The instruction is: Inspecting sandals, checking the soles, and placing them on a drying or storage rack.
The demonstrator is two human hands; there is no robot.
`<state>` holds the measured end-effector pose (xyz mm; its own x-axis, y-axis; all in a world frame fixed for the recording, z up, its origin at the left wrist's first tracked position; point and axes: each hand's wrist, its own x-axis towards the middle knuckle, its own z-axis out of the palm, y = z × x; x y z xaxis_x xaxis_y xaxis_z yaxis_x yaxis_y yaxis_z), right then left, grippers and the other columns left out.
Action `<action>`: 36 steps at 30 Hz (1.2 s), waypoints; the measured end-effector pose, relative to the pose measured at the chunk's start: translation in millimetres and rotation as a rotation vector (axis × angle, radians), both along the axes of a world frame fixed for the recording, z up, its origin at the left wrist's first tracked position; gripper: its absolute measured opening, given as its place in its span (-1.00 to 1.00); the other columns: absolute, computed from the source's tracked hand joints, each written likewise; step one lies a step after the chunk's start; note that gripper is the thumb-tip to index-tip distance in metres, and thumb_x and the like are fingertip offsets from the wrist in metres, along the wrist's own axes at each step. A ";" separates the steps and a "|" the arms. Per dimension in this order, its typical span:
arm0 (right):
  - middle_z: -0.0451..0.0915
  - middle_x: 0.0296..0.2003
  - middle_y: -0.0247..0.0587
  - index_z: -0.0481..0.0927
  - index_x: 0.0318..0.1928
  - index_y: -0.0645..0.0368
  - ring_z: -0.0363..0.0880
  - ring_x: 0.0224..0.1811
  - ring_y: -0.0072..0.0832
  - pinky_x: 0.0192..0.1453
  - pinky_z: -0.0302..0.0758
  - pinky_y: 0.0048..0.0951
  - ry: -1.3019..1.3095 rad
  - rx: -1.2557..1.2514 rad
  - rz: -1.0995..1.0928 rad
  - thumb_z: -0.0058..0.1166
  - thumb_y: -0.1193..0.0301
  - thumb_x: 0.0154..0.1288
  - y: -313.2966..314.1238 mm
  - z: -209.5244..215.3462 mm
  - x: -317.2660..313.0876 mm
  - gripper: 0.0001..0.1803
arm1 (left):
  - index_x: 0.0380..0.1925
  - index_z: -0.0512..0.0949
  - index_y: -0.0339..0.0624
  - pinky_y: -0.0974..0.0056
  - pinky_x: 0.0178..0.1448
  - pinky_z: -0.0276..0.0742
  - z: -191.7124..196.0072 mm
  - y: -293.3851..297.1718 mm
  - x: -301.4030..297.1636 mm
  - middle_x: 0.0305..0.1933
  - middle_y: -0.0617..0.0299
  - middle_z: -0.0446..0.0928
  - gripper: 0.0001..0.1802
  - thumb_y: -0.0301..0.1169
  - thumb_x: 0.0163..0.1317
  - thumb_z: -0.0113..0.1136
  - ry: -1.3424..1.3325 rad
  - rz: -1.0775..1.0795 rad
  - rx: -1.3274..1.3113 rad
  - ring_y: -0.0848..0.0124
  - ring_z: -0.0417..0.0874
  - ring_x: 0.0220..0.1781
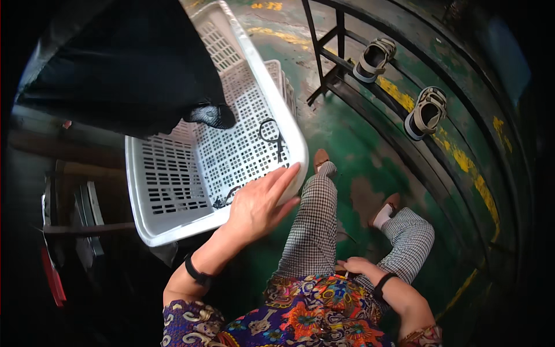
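My left hand (258,203) rests on the near right corner of a white plastic basket (173,231) with slotted walls. Its fingers are stretched out along the rim. Inside lie a black looped strap (270,130) and small dark pieces (222,201), partly hidden by the hand. A large black sheet-like thing (127,69) hangs over the basket's far left part. At its lower edge shows a shiny black textured piece (213,115). Low at my lap, my right hand (359,266) has bent fingers over a small brownish thing (347,273) that I cannot make out.
To the right stands a black metal rack (370,124) carrying two beige strapped sandals (374,59). Another white basket (280,81) shows behind the first one. Dark shelving with flat panels (89,214) is at the left. The green floor (358,162) is worn.
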<state>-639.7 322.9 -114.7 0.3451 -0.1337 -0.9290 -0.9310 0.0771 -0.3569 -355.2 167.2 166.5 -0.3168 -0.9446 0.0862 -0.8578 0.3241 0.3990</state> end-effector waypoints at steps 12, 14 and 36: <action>0.59 -0.01 -0.17 0.54 0.08 0.23 0.52 -0.02 -0.41 0.07 0.44 -0.35 -0.157 0.875 -0.906 -0.15 0.37 0.33 26.2 -70.3 -11.4 -0.62 | -0.20 0.46 0.02 0.20 -0.33 0.41 -12.6 -5.0 3.2 -0.18 0.10 0.56 -0.48 -0.20 -0.21 0.46 -0.127 0.021 0.192 0.19 0.60 -0.30; 0.59 -0.01 -0.16 0.55 0.06 0.24 0.53 -0.04 -0.42 0.06 0.44 -0.37 -0.162 0.912 -0.931 -0.12 0.38 0.32 13.1 -72.1 -19.0 -0.63 | -0.17 0.45 0.08 0.20 -0.33 0.40 -7.7 -3.2 5.5 -0.18 0.09 0.56 -0.47 -0.17 -0.19 0.44 -0.095 -0.010 0.180 0.18 0.60 -0.27; 0.55 0.05 -0.04 0.47 0.13 0.29 0.62 -0.09 -0.22 -0.07 0.53 -0.28 -0.330 0.009 -0.539 -0.11 0.34 0.38 -183.8 -40.7 -28.6 -0.60 | 0.20 0.35 -0.21 0.20 -0.28 0.48 1.9 -24.8 0.1 -0.37 0.20 0.57 -0.18 -0.49 -0.24 0.32 -0.222 0.029 0.029 0.25 0.59 -0.37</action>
<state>-668.3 139.1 -155.4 0.5001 -0.3615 -0.7869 -0.6011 0.5092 -0.6160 -355.1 142.5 168.4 -0.2976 -0.9546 -0.0095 -0.9344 0.2892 0.2081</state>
